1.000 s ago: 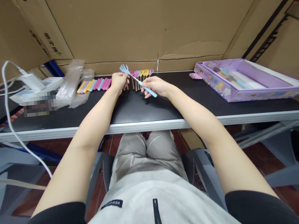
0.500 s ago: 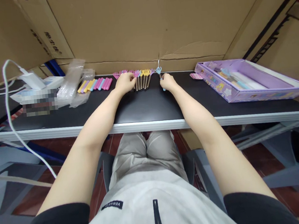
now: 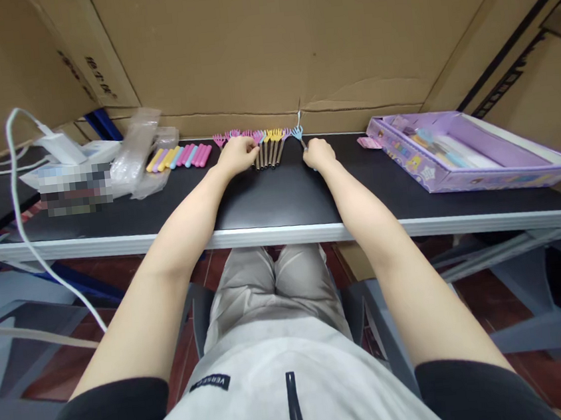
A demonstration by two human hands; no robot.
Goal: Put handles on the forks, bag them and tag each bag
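Near the back of the black table lies a row of small back scratchers (image 3: 269, 151) with claw-shaped heads in pink, yellow, blue and purple on thin metal rods. My left hand (image 3: 237, 156) rests over the left part of this row with curled fingers, hiding several rods; whatever its fingertips hold is hidden. At the row's right end, my right hand (image 3: 319, 154) is closed around a blue-headed back scratcher (image 3: 297, 133), whose head points up and left while its lower end is mostly covered. Several coloured handles (image 3: 179, 157) lie side by side to the left.
Clear plastic bags (image 3: 137, 155) lie at the left, near a white charger (image 3: 63, 147) and its cable. A purple open box (image 3: 427, 171) with items inside stands at the right, beside a small pink packet (image 3: 368, 142). Cardboard (image 3: 263, 45) rises behind the table (image 3: 279, 200).
My right hand has shifted slightly right, and the blue-headed back scratcher now leans more to the left, its blue lower end more covered. My left hand has barely moved over the row.
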